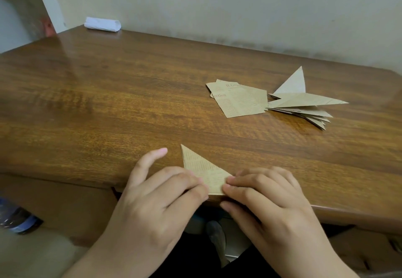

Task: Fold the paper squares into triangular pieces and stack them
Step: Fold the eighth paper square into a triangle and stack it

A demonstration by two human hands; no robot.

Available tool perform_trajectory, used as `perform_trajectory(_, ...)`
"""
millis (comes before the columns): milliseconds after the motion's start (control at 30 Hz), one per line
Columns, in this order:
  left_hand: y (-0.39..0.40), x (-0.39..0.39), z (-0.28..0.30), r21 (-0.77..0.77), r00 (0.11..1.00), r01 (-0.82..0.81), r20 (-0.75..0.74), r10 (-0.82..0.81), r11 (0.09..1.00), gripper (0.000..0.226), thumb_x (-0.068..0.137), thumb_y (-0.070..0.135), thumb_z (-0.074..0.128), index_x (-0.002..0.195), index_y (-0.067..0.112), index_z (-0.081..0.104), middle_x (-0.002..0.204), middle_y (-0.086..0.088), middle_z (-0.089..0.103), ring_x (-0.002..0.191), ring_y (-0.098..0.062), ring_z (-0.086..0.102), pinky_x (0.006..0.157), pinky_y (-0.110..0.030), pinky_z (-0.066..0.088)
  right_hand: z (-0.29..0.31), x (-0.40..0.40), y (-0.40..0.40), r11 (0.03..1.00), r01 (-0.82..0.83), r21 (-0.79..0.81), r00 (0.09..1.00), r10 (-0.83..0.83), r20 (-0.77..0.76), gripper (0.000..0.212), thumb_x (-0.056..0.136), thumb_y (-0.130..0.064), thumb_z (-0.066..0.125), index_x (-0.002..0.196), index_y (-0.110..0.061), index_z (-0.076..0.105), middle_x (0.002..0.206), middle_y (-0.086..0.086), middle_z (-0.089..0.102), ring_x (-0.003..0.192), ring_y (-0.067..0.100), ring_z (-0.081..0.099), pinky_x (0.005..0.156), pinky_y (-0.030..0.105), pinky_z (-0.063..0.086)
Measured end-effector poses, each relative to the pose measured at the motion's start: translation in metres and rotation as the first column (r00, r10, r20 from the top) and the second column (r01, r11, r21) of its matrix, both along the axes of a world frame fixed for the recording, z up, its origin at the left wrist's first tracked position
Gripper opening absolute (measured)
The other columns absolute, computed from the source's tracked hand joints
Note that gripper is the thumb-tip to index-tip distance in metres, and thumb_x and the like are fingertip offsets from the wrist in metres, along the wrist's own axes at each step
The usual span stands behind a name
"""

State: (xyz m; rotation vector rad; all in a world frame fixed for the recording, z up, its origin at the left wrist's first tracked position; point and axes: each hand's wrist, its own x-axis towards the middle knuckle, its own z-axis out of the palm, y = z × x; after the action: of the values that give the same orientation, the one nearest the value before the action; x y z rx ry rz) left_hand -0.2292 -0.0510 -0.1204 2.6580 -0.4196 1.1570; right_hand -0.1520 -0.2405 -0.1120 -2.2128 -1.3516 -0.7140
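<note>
A tan printed paper folded into a triangle (201, 167) lies at the near edge of the wooden table (121, 103), one tip pointing away from me. My left hand (156, 195) presses its fingertips on the triangle's left side, with the index finger lifted off to the left. My right hand (267, 197) presses its fingertips on the triangle's right corner; its thumb sits by the table edge. Further back on the right lies a small pile of flat paper squares (239, 101). Beside it is a fanned stack of folded triangles (304, 105).
A white rolled bundle (102, 24) lies at the far left corner of the table, against the wall. A blue object (17, 219) sits on the floor at lower left. The table's near edge runs just under my hands.
</note>
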Motion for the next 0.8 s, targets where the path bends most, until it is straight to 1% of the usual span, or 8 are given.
perform_trajectory(133,-0.008,0.004,0.032,-0.371,0.992,0.019,-0.111,-0.065,0.928,0.012,0.087,0.023,0.057,0.076,0.025,0.063,0.073,0.016,0.06,0.068,-0.002,0.055,0.086,-0.022,0.043,0.028,-0.002,0.01,0.992,0.013,0.124,0.97,0.018,-0.243,0.013,0.089,-0.031,0.058,0.081,-0.026,0.066,0.076,-0.016,0.062,0.072,-0.001,0.056,0.069,0.017,0.044)
perform_trajectory(200,-0.012,0.013,0.059,-0.589,0.97,-0.129,-0.243,-0.022,0.798,0.016,0.083,0.035,0.062,0.069,0.026,0.062,0.07,0.012,0.061,0.065,-0.004,0.056,0.062,-0.009,0.041,0.055,0.002,0.015,0.973,0.125,0.193,0.844,-0.001,-0.537,0.018,0.086,-0.034,0.063,0.071,-0.027,0.065,0.064,-0.018,0.059,0.057,-0.006,0.051,0.056,0.005,0.037)
perform_trajectory(267,-0.013,0.031,0.071,-0.666,0.932,-0.263,-0.362,0.006,0.699,0.017,0.077,0.037,0.067,0.065,0.025,0.065,0.067,0.005,0.063,0.063,-0.008,0.057,0.052,-0.017,0.041,0.07,0.016,0.019,0.974,0.21,0.082,0.69,-0.088,-0.718,0.019,0.084,-0.039,0.065,0.067,-0.029,0.066,0.056,-0.014,0.059,0.048,-0.003,0.048,0.047,0.007,0.036)
perform_trajectory(333,-0.012,0.049,0.076,-0.55,0.886,-0.35,-0.457,0.078,0.758,0.015,0.08,0.034,0.068,0.069,0.026,0.062,0.066,0.006,0.06,0.063,-0.007,0.054,0.052,-0.018,0.038,0.073,0.033,0.023,0.965,0.242,-0.098,0.631,-0.233,-0.74,0.021,0.085,-0.042,0.063,0.068,-0.029,0.065,0.059,-0.01,0.062,0.05,-0.001,0.05,0.045,0.009,0.036)
perform_trajectory(467,-0.018,0.052,0.056,-0.301,0.875,-0.272,-0.474,0.104,0.914,0.01,0.087,0.029,0.061,0.09,0.033,0.052,0.094,0.018,0.051,0.094,-0.002,0.046,0.089,-0.023,0.036,0.065,0.048,0.034,0.9,0.293,-0.324,0.596,-0.436,-0.674,0.017,0.087,-0.043,0.061,0.074,-0.033,0.065,0.074,-0.011,0.063,0.066,0.002,0.056,0.052,0.016,0.04)
perform_trajectory(633,-0.02,0.046,0.039,-0.183,0.865,-0.252,-0.482,0.137,0.95,0.023,0.091,0.03,0.049,0.108,0.037,0.065,0.105,0.022,0.054,0.107,-0.002,0.044,0.102,-0.032,0.024,0.061,0.047,0.035,0.875,0.337,-0.348,0.66,-0.483,-0.575,0.019,0.086,-0.042,0.063,0.072,-0.03,0.059,0.072,-0.011,0.059,0.065,0.002,0.053,0.05,0.016,0.036)
perform_trajectory(767,-0.019,0.05,0.04,-0.084,0.811,-0.293,-0.549,0.201,0.952,0.036,0.096,0.04,0.036,0.13,0.048,0.046,0.117,0.027,0.037,0.117,0.003,0.026,0.11,-0.034,0.005,0.06,0.046,0.029,0.878,0.342,-0.335,0.805,-0.458,-0.377,0.004,0.089,-0.031,0.06,0.093,-0.031,0.062,0.09,-0.012,0.054,0.09,0.009,0.051,0.074,0.024,0.043)
perform_trajectory(800,-0.019,0.051,0.04,-0.073,0.803,-0.298,-0.558,0.208,0.952,0.037,0.096,0.041,0.036,0.131,0.049,0.045,0.117,0.027,0.036,0.117,0.003,0.024,0.11,-0.036,0.002,0.058,0.045,0.028,0.902,0.293,-0.317,0.855,-0.396,-0.335,0.015,0.09,-0.023,0.058,0.1,-0.031,0.066,0.094,-0.01,0.054,0.095,0.011,0.049,0.079,0.026,0.044)
